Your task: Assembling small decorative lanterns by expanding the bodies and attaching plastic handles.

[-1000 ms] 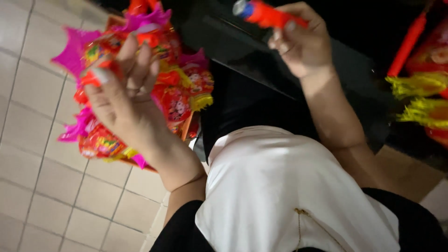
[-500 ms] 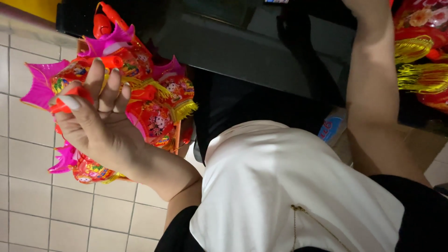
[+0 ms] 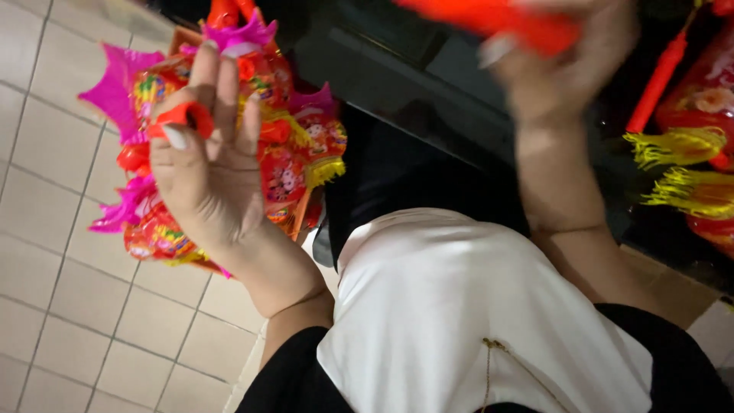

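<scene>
In the head view, the bunch of paper lanterns [image 3: 229, 145] fills the upper left, and everything else sits around it. Below and to the left of the bunch lies bare pale tiled floor [image 3: 53, 291], the only open room; to its right a dark glossy counter [image 3: 413, 92] closes in, its edge running close past the lanterns. Far right of the bunch hang red ornaments with yellow tassels [image 3: 680, 164]. The lanterns are shiny printed foil in red and orange, with pointed magenta paper frills and short yellow fringe. The left hand [image 3: 210, 172] lies against the front of the bunch, fingers spread and nearly straight, a small red loop [image 3: 183, 116] caught over one finger. The right hand [image 3: 566, 69], up and right of the bunch and blurred, is curled around an orange-red stick [image 3: 497, 19].
</scene>
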